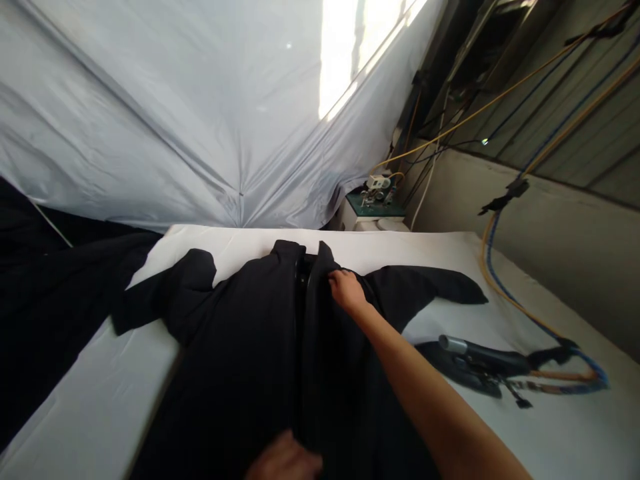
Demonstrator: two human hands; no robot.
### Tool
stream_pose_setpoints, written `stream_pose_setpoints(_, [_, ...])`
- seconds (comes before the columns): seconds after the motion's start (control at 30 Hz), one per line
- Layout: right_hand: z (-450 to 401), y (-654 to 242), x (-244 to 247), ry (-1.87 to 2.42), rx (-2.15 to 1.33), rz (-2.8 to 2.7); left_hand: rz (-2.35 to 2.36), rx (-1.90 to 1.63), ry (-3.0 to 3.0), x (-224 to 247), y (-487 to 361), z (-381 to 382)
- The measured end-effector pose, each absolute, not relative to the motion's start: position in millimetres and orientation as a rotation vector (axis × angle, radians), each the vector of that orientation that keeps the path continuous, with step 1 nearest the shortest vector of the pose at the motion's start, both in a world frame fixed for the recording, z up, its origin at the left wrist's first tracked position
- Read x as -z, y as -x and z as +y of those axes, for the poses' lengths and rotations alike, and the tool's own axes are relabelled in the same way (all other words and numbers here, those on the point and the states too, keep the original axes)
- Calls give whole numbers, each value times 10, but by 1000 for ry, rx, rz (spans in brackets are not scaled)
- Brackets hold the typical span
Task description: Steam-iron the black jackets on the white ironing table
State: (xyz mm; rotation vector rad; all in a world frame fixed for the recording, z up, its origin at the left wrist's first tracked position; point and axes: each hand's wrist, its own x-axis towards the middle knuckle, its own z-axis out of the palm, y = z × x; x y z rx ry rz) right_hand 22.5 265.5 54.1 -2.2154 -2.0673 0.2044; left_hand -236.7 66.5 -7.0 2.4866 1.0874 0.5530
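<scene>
A black jacket lies spread on the white table, its collar at the far end and both sleeves out to the sides. Its front opening runs down the middle, the two edges slightly apart. Reaching far forward, my right hand has its fingers closed on the fabric just below the collar, on the right side of the opening. My left hand is low at the bottom edge, over the lower front of the jacket. Motion smears its fingers, so its grip is unclear.
A steam iron lies on the white table to the right, its blue and orange hoses hanging from above. Dark fabric covers the left side. Behind are a pale sheet and a small machine.
</scene>
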Motion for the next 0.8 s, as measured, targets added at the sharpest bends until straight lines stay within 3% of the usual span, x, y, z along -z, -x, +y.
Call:
stream_pose_setpoints(0.23, [3133,65,-478,2177,16,-1961,1386,-590,-2559,-376,2499,2556])
stream_pose_setpoints(0.47, [3286,-78,-69,2205,-122,-1990,1596,-196,-2516,21,2364,2882])
stream_pose_setpoints(0.8, [3520,-54,-112,2183,-223,-1882,1468,-981,-2265,-50,1944,3388])
